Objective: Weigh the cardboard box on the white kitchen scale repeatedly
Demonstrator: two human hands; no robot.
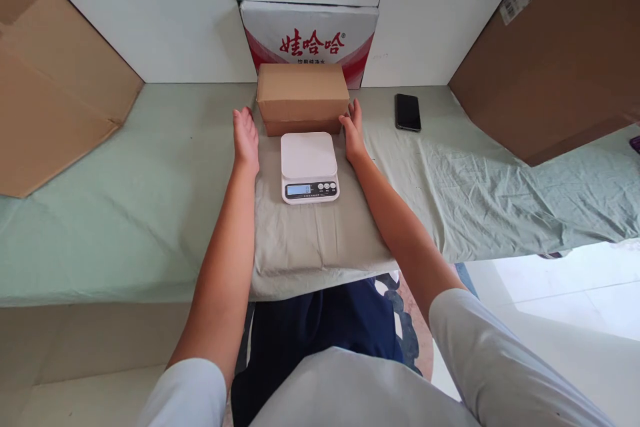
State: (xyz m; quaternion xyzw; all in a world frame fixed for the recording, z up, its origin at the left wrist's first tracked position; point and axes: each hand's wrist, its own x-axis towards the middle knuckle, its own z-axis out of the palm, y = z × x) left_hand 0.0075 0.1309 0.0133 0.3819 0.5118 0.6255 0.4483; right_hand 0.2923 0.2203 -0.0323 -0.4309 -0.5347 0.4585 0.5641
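A closed brown cardboard box (303, 97) lies lengthwise across the cloth. In front of it, nearer to me, stands a white digital kitchen scale (309, 157) with nothing on its platform; its lit display appears to read 0. To the left of the box, my left hand (246, 140) is held on edge, fingers extended and nothing in it. At the box's right end is my right hand (354, 132), also open, its thumb overlapping the front corner. Whether that thumb presses on the cardboard I cannot tell.
A black smartphone (407, 112) lies to the right on the green cloth (200, 180). Large cartons flank the table at left (60, 80) and right (555, 60). Behind stand white panels (150, 27) and a white-and-red carton with Chinese lettering (310, 20).
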